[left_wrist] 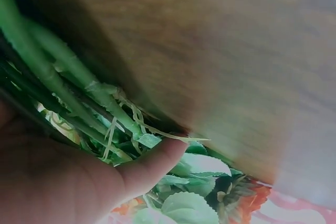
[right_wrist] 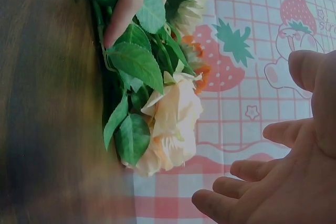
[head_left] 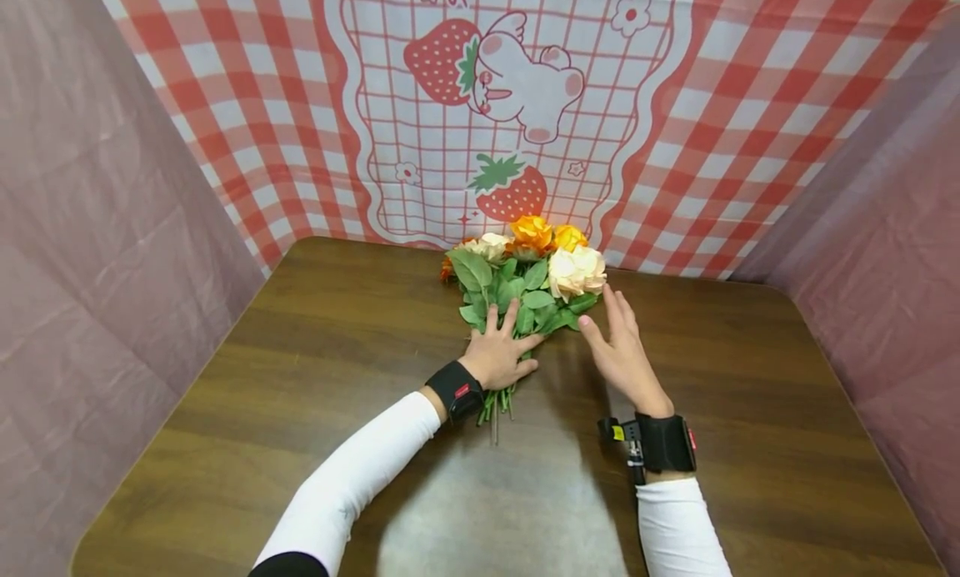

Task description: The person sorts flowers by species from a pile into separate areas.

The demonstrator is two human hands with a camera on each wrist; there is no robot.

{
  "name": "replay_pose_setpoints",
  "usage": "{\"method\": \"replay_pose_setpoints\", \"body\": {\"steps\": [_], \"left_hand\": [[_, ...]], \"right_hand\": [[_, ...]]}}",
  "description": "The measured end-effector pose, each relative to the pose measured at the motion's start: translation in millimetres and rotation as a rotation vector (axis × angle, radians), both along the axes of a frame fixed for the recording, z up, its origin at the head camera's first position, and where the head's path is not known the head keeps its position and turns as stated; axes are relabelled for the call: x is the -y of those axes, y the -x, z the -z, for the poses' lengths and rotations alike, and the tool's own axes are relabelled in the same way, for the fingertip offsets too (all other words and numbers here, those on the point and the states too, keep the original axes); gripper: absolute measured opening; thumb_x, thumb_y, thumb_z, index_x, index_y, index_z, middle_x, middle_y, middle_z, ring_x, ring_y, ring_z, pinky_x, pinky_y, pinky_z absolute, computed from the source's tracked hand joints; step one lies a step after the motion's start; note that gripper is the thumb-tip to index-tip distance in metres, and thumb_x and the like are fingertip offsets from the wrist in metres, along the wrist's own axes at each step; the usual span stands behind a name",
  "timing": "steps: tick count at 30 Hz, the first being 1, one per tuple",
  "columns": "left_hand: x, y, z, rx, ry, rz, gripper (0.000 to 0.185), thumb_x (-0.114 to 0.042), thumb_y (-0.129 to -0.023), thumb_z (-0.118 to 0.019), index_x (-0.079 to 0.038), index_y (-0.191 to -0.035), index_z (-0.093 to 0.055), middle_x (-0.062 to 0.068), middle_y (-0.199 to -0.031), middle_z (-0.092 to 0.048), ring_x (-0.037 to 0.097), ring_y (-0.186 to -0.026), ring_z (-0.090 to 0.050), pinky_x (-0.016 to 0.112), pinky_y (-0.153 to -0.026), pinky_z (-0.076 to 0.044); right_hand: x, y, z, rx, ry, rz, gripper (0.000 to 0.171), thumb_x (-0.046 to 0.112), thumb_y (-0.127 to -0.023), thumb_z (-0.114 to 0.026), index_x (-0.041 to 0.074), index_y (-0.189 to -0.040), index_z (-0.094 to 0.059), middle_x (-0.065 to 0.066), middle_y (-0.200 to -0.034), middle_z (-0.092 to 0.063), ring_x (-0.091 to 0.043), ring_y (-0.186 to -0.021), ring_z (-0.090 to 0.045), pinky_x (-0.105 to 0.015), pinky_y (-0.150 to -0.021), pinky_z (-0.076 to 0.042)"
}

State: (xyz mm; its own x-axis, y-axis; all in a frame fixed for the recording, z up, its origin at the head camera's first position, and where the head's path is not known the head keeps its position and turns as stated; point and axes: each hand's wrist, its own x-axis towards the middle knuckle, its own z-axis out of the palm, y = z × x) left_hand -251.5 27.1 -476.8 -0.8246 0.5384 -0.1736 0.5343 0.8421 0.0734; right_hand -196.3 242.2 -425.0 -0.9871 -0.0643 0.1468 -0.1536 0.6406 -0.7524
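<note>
My left hand (head_left: pixel 498 353) is down flat on the bunch of artificial roses with green stems and leaves (head_left: pixel 525 285), fingers spread and straight across the leaves, pinning the stems against the dark brown wooden table (head_left: pixel 300 410). From the left wrist view my thumb (left_wrist: pixel 149 163) lies alongside the green stems (left_wrist: pixel 68 77), with the palm over them, pressing rather than gripping. The bunch lies near the table's far edge, about midway along it, blooms pointing to the far edge and stem ends pointing back toward me.

My right hand (head_left: pixel 621 352) is just beside the bunch on its right, open, fingers straight and a little apart, holding nothing. The right wrist view shows those fingers (right_wrist: pixel 252 192) loosely fanned, apart from the big cream-peach rose bloom (right_wrist: pixel 170 127). That pale bloom sits at the bunch's right side; orange rose blooms (head_left: pixel 534 233) sit at its far end, closest to the red-and-white checked cloth with strawberry print (head_left: pixel 495 102) hanging behind the table. Plain pink sheeting (head_left: pixel 97 227) closes in both sides.
</note>
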Motion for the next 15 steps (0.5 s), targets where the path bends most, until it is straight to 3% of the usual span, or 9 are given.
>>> {"method": "replay_pose_setpoints", "body": {"steps": [15], "left_hand": [[15.1,-8.0,0.4,-0.028,-0.022,-0.013,0.053,-0.056,-0.104,-0.033,-0.041,-0.155,-0.029,0.015,-0.165,0.013,0.050,-0.148,-0.005,0.064,-0.103,-0.038]], "right_hand": [[0.7,-2.7,-0.5,0.006,0.001,-0.002,0.073,0.043,-0.105,-0.044,0.015,-0.160,-0.006,-0.021,-0.164,0.004,-0.042,-0.150,-0.002,-0.068,-0.112,-0.015]]}}
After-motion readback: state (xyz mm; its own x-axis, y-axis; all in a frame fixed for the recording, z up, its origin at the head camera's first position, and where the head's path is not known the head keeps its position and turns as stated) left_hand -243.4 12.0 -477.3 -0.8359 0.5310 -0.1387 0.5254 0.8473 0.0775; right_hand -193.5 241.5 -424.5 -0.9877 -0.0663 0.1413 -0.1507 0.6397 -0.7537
